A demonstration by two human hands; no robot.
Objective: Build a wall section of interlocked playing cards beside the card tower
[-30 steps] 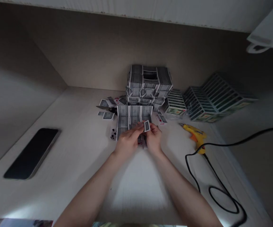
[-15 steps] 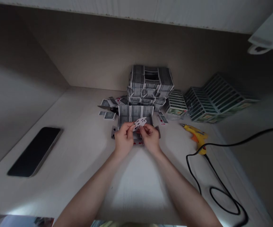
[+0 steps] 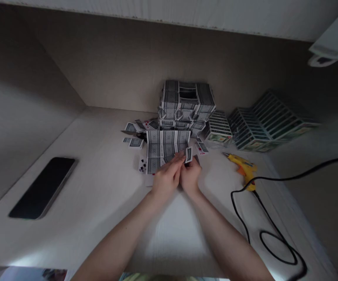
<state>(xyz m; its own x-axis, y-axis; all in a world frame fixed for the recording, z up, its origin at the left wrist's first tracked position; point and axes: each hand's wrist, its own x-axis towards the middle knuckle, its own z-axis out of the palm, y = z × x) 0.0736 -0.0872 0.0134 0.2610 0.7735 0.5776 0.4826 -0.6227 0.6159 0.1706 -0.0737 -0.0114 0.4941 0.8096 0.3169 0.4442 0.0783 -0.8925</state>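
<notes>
**A folded playing card [image 3: 189,155] between two hands**

The card tilts up near the panel of patterned cards [image 3: 154,150]. The right hand [image 3: 191,173] pinches it, likely to steady it, while the left hand [image 3: 168,175] lays fingers along its edge, perhaps to press; whether those grip, I cannot tell. The yellow glue gun [image 3: 248,171] lies rightward, seemingly for easy reach.

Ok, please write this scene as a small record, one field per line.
Left hand: fingers at a small grey-patterned, white-edged playing card
Right hand: curled beside the left, near the same card; grip partly hidden
Beyond hands: grey-patterned panel of joined playing cards
Behind panel: boxy grey structure of playing cards
Left side: black rectangular phone
Right side: yellow plastic glue gun
</notes>
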